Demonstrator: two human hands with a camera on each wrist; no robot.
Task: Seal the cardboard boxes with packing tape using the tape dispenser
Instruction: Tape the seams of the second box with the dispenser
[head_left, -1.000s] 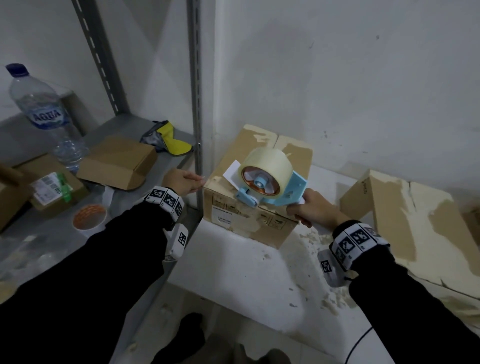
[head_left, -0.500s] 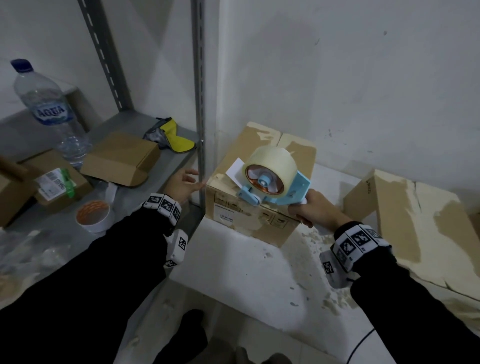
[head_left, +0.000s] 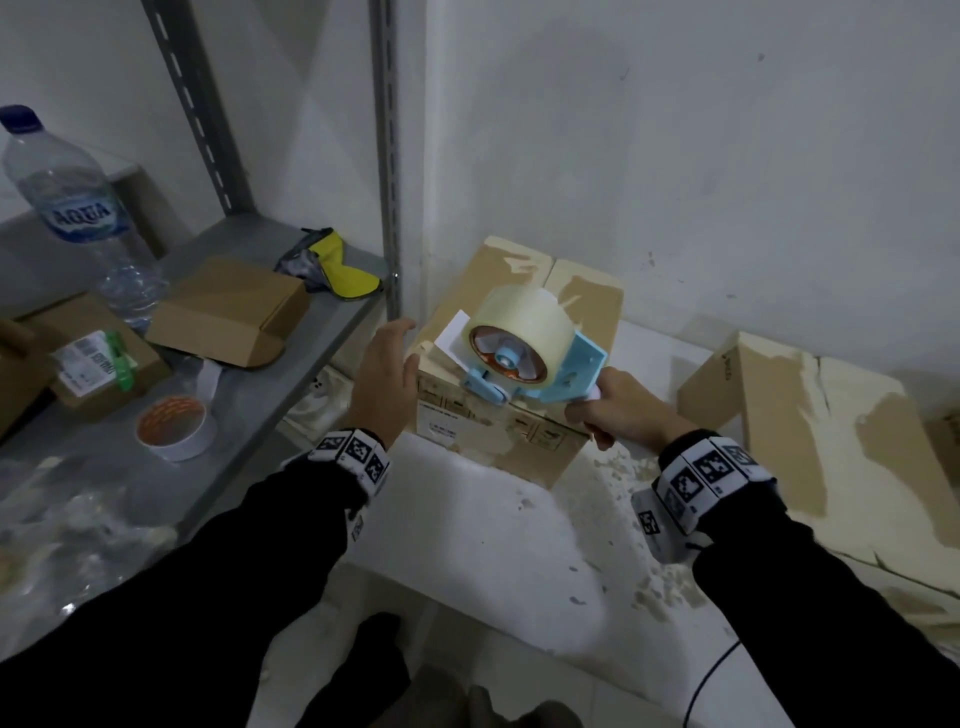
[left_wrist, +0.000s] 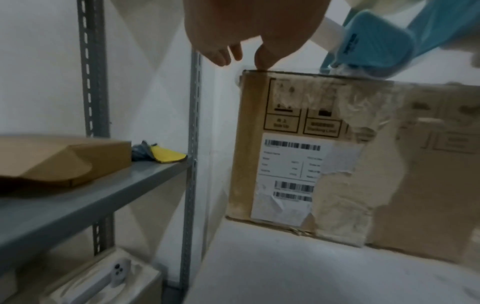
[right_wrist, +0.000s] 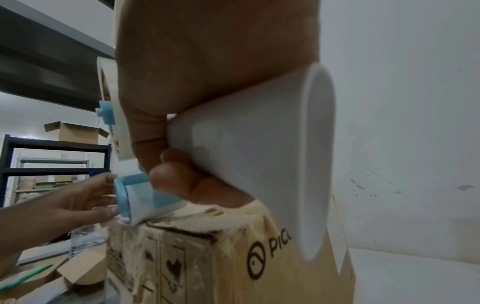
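Observation:
A closed cardboard box (head_left: 566, 306) with torn tape scraps stands on a white platform against the wall. My right hand (head_left: 618, 410) grips the white handle (right_wrist: 249, 156) of a light blue tape dispenser (head_left: 571, 369) carrying a clear tape roll (head_left: 514, 327); its front end rests on the box's near top edge (right_wrist: 182, 224). My left hand (head_left: 384, 374) is at the box's near left corner with fingers straight, and its thumb (left_wrist: 265, 59) touches the top edge. The box front (left_wrist: 285, 164) bears a barcode label.
A grey metal shelf (head_left: 249, 395) on the left holds a water bottle (head_left: 78, 208), small cardboard boxes (head_left: 228, 312), a used tape roll (head_left: 174, 426) and a yellow item (head_left: 343, 265). A shelf post (head_left: 387, 156) stands beside the box. Another torn box (head_left: 810, 421) lies to the right.
My left hand has moved right from beside the shelf post onto the box's near left corner. The dispenser and right hand have stayed on the box's near edge.

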